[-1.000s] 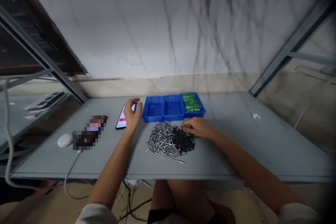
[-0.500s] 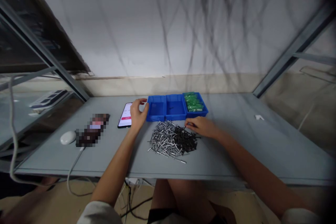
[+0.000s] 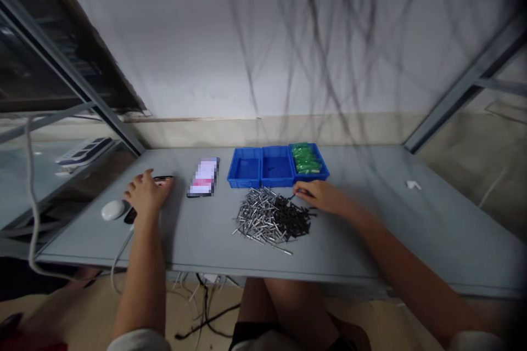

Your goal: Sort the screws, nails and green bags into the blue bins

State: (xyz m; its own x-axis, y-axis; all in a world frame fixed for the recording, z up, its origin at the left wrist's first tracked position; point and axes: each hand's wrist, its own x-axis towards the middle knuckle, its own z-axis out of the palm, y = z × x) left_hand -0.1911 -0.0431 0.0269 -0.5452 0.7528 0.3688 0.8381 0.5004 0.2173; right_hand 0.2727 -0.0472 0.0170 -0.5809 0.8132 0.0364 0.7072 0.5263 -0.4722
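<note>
My left hand (image 3: 146, 193) lies across a dark phone (image 3: 163, 179), which shows at both sides of the hand, and a white computer mouse (image 3: 112, 209) sits just to its left. My right hand (image 3: 320, 196) rests at the far edge of a loose pile of silver and black rivets (image 3: 269, 218). A thin dark pin, probably a black rivet (image 3: 292, 196), sticks out from its pinched fingertips. A second phone (image 3: 203, 177) lies face up between my hands, and its screen is blurred.
A blue three-compartment parts bin (image 3: 277, 166) stands at the table's back, with green items (image 3: 305, 158) in its right compartment. Metal frame posts rise at both sides. A power strip (image 3: 84, 152) sits low at left, and cables hang below the front edge.
My left hand has moved left, from beside the bright phone onto the dark phone. My right hand stays at the pile, and the view has shifted slightly.
</note>
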